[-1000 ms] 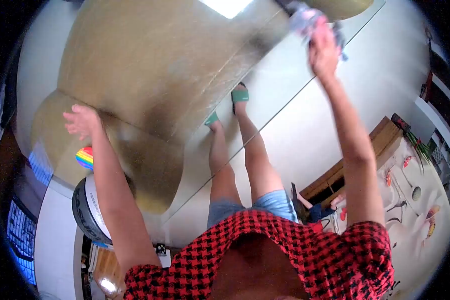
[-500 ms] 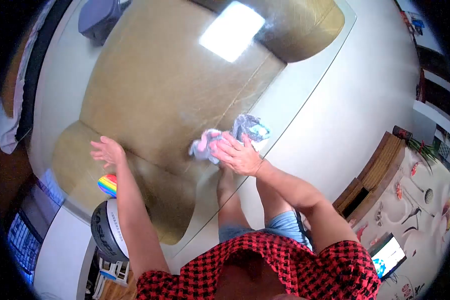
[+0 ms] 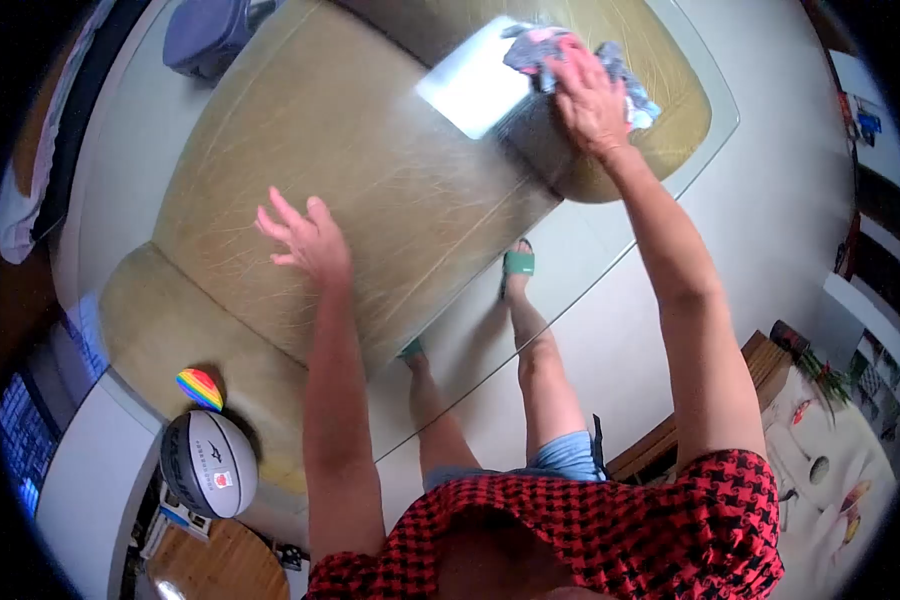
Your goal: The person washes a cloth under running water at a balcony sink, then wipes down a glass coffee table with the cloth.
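Note:
My right hand [image 3: 592,105] presses a crumpled grey and pink cloth [image 3: 542,50] against a glass pane [image 3: 610,225], at the upper right. Parts of the cloth stick out on both sides of the fingers. Left of centre, my left hand [image 3: 305,235] has its fingers spread and holds nothing. A tan leather sofa [image 3: 370,170] shows through the glass, with a bright rectangular reflection [image 3: 480,80] beside the cloth.
A grey and black basketball [image 3: 210,465] and a rainbow-striped object [image 3: 200,388] are at the lower left. Near them is a round wooden surface [image 3: 215,570]. A grey bin [image 3: 205,38] stands at the upper left.
The right hand has swept the cloth from near the body up to the upper right. The left hand has moved right and slightly up, its fingers still spread.

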Action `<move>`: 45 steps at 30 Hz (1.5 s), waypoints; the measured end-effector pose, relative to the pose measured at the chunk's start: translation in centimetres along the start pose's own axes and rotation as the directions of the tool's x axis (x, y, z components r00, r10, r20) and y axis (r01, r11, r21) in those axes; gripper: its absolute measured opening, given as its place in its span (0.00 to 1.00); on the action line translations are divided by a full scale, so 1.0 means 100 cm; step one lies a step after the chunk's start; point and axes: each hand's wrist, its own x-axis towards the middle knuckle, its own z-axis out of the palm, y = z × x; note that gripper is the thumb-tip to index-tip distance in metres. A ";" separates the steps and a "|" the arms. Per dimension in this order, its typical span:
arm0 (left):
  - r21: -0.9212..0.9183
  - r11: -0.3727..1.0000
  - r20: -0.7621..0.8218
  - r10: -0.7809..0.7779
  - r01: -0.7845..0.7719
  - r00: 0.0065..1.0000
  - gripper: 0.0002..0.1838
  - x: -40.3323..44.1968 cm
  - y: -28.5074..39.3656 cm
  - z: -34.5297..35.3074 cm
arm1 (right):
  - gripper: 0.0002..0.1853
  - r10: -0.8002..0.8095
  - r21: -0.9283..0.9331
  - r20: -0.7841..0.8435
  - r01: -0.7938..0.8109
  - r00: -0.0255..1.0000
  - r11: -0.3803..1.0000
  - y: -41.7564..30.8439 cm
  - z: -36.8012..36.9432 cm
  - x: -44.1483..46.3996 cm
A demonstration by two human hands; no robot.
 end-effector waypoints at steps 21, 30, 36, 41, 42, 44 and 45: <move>0.335 0.942 -0.036 -0.009 0.021 0.999 0.30 -0.002 -0.008 0.021 | 0.24 0.443 0.633 0.423 -0.608 0.790 0.479 -0.058 -0.077 -0.055; 0.274 0.962 0.022 -0.029 0.022 0.999 0.33 0.003 0.017 0.003 | 0.33 -0.123 0.287 0.414 -0.001 0.902 0.958 -0.163 -0.039 -0.022; 0.267 0.958 0.080 -0.128 0.102 0.989 0.33 0.006 0.026 -0.003 | 0.26 -0.283 0.309 0.103 0.240 0.954 0.920 -0.204 0.025 0.116; 0.309 0.946 0.098 -0.133 0.097 0.986 0.32 0.001 0.020 0.000 | 0.18 -0.048 0.133 -0.146 0.068 0.988 0.989 -0.064 0.048 0.178; 0.299 0.948 0.097 -0.138 0.103 0.986 0.31 0.000 0.020 0.001 | 0.20 0.017 -0.062 -0.074 -0.022 0.997 0.998 -0.020 0.046 0.157; 0.263 0.960 0.100 -0.127 0.097 0.987 0.31 0.002 0.024 0.005 | 0.22 0.328 -0.112 -0.004 -0.326 0.945 0.939 0.041 0.027 0.112; 0.256 0.961 0.097 -0.132 0.103 0.986 0.32 0.003 0.024 0.005 | 0.23 0.368 -0.170 -0.025 -0.366 0.930 0.915 0.078 0.026 0.080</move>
